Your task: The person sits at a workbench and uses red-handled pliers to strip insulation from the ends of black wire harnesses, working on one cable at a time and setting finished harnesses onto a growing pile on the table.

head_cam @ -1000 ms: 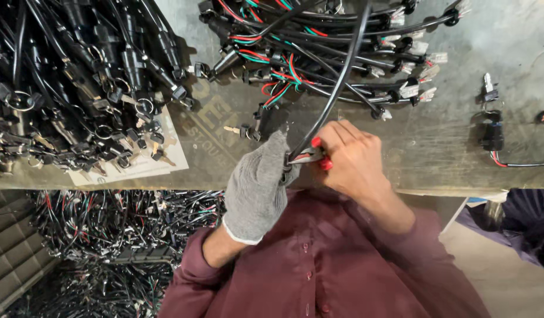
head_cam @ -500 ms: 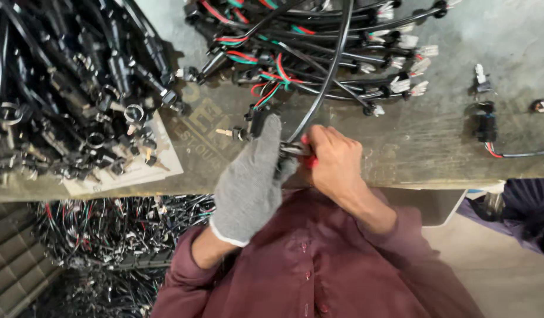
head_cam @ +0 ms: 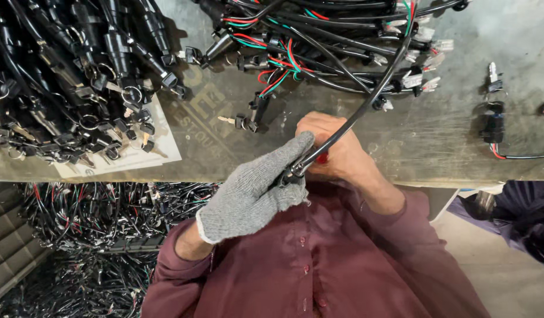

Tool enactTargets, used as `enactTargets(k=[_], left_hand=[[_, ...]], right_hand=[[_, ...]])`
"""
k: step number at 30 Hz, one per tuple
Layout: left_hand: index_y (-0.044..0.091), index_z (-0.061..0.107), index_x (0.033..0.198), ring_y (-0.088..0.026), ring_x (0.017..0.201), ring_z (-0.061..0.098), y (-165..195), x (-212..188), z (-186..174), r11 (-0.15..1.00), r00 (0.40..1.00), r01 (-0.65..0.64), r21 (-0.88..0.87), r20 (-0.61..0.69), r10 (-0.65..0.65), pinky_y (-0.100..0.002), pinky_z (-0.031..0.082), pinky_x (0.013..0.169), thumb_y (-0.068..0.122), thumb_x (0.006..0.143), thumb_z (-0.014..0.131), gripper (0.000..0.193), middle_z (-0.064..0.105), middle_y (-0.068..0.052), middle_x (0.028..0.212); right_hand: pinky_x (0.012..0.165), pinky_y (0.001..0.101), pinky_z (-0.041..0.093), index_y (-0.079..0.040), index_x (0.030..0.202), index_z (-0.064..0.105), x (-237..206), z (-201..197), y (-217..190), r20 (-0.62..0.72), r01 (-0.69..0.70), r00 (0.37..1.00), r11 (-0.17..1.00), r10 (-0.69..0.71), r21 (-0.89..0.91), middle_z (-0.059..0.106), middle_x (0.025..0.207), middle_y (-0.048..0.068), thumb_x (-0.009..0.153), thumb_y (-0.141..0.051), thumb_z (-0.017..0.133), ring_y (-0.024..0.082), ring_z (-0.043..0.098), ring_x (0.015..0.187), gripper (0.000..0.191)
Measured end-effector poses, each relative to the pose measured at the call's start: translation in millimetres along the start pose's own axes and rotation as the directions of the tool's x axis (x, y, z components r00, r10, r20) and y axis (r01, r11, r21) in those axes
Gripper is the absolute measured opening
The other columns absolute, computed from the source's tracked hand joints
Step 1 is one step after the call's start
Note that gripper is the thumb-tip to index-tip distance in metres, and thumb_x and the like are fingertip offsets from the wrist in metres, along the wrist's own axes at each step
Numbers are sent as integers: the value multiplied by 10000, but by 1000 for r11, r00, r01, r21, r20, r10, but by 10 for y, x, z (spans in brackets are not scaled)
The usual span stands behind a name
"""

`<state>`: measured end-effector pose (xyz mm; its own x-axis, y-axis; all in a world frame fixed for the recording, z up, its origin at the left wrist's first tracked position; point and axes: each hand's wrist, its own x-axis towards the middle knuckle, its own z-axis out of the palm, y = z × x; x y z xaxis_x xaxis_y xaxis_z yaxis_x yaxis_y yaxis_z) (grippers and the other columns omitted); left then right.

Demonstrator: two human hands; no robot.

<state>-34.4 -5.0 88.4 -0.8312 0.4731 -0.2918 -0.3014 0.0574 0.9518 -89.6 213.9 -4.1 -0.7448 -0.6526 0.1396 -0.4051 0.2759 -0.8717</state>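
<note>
Head view — both hands, gloved left hand (head_cam: pixel 254 191) and bare right hand (head_cam: pixel 337 153), grip the black cable (head_cam: pixel 366 109) between them.

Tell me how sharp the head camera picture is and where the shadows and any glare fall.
Head view: mostly sharp, the gloved left hand and black cable crisp, the bare right hand slightly soft; even soft light, short shadows under the wire bundles on the worktable, dull sheen on its surface; the heap under the table is dim; edges bow slightly.
</note>
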Motion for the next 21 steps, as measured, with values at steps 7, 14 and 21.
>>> enactTargets(k=[7,14,21], left_hand=[[89,377,1578,-389,866,654,-54,61,146,705,925,21,709,-281,255,-467,492,715,150,975,698,686,656,-161,1081],[223,477,1350,-282,943,704,-37,-102,-76,662,834,33,748,-386,394,-356,558,821,207,1025,673,380,684,-73,1082],[-28,158,1594,-320,1437,437,-192,-340,-891,202,537,446,872,-441,719,-451,469,1201,410,1124,612,787,408,-269,1500]], right_hand=[[704,470,522,-51,855,598,-183,129,-195,-157,-388,922,856,355,-341,666,840,135,734,-191,830,364,666,815,296],[909,504,453,-13,1069,638,-126,74,-244,-234,-241,962,842,141,-483,633,1102,131,733,-365,840,373,581,1049,527],[1008,480,435,-81,1312,679,563,-490,-500,-181,-22,965,628,-190,-778,601,1287,111,939,-242,791,328,551,1231,421]])
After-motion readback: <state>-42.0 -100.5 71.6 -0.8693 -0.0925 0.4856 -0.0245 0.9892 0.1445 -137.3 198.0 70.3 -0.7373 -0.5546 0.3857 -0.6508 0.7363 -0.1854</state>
